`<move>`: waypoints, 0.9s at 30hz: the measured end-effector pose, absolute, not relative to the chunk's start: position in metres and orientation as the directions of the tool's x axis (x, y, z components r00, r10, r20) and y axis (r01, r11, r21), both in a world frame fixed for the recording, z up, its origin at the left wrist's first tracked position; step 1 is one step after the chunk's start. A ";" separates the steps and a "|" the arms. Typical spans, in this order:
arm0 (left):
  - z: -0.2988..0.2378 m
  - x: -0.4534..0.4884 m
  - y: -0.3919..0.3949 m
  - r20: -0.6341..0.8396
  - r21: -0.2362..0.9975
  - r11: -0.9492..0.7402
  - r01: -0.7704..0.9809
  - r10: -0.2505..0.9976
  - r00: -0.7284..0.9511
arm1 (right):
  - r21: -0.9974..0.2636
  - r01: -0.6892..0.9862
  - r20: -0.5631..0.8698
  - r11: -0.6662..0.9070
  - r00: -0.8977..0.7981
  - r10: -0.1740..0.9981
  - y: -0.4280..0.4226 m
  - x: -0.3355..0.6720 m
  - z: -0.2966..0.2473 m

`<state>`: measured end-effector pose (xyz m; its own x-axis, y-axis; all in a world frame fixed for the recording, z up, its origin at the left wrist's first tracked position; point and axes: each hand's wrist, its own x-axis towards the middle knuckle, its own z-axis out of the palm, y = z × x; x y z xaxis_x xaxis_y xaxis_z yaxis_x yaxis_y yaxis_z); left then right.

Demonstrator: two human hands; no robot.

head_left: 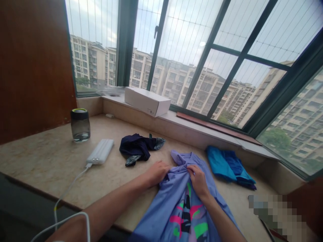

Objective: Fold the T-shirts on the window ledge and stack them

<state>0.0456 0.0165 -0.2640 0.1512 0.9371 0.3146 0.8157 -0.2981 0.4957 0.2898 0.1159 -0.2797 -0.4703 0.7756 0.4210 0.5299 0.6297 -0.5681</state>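
My left hand (159,172) and right hand (198,179) pinch the lavender shirt (173,198), both grips closed; straightening it, I'd judge; next wants even tension.

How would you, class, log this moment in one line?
left hand: gripping purple garment | right hand: pinching same garment | counter: navy cloth left of garment, blue clothes right, power bank, bottle

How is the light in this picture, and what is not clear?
Head view: daylight enters through the windows, and the space under the counter is dark; head view: mosaic blocks hide a patch at lower right; head view: the pale item left of the white box is too blurred to identify; head view: left hand, right hand and purple garment are soft but readable.
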 end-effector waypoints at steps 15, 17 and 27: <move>-0.216 -0.027 0.008 0.604 0.425 0.087 0.901 0.714 -0.354 | -0.164 0.702 0.011 0.693 -0.702 0.713 0.161 0.301 -0.286; -0.225 -0.008 0.011 0.474 0.196 -0.053 0.979 0.879 -0.047 | -0.162 0.735 -0.041 0.658 -0.672 0.740 0.166 0.296 -0.287; -0.254 -0.008 0.038 0.232 0.009 0.034 0.999 0.972 -0.035 | -0.122 0.844 -0.129 0.522 -0.535 0.835 0.202 0.304 -0.300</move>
